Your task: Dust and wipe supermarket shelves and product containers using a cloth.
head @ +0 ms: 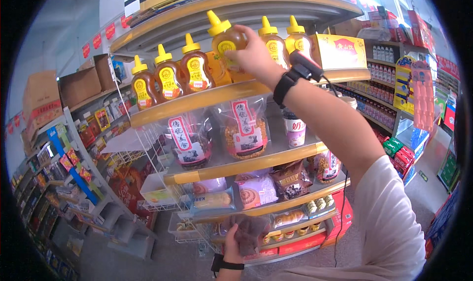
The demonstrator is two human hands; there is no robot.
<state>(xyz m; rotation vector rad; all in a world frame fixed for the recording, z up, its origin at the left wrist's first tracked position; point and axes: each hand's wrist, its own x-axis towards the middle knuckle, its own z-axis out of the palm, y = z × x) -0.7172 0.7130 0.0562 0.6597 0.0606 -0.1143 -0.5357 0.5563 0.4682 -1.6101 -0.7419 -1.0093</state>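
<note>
My right hand (pixel 251 53) grips a honey squeeze bottle (pixel 226 41) with a yellow pointed cap, tilted over the upper shelf. Whether its base touches the shelf is hard to tell. Left of it stand three similar bottles, the nearest one (pixel 197 69) with amber contents and a yellow label. Two more bottles (pixel 274 46) are behind and right of my hand, beside a yellow carton (pixel 340 52). Lower down, my left hand (pixel 232 246) holds a crumpled brown cloth (pixel 250 233) in front of the bottom shelves. My forearm hides part of the right side.
Below, a shelf holds clear bags of snacks (pixel 244 133) and a paper cup (pixel 295 129). Wrapped breads (pixel 214 199) lie one shelf lower. A wire side rack (pixel 159 196) juts out left. A black cable (pixel 342 214) hangs from my right wrist device. Stocked shelves (pixel 380 74) stand at right.
</note>
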